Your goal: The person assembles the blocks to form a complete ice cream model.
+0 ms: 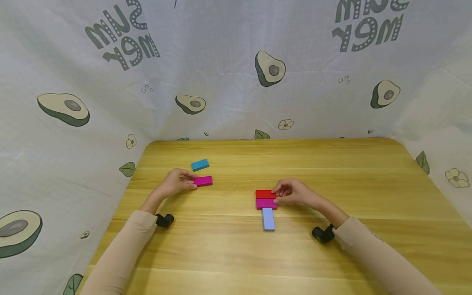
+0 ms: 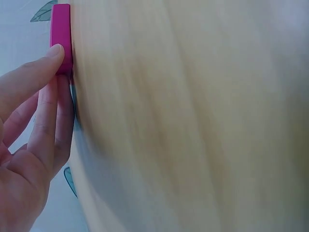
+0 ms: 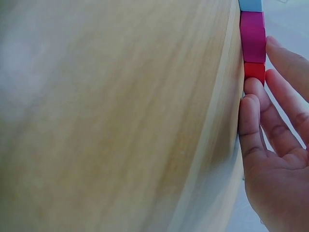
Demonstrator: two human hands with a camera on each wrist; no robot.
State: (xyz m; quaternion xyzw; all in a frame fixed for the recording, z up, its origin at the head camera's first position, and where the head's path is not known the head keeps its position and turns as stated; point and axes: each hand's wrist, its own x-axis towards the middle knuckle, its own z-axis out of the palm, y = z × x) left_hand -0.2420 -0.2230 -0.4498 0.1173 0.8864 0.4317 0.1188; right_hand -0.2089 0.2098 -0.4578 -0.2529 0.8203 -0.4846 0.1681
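A pink block (image 1: 203,180) is pinched at its left end by my left hand (image 1: 180,182); the left wrist view shows the thumb on the pink block (image 2: 61,29) and the fingers behind it. My right hand (image 1: 295,192) grips the right end of a red block (image 1: 264,194), fingertips right at its edge and the thumb by a purple block (image 1: 265,203). These two blocks lie long side to long side. A light blue block (image 1: 268,219) extends from the purple one toward me, forming a T shape.
A blue block (image 1: 200,164) lies just beyond the pink one on the wooden table (image 1: 228,254). White cloth (image 1: 228,73) printed with avocados hangs behind and beside the table. A black wrist camera (image 1: 166,220) sits at the left cuff, another wrist camera (image 1: 323,234) at the right.
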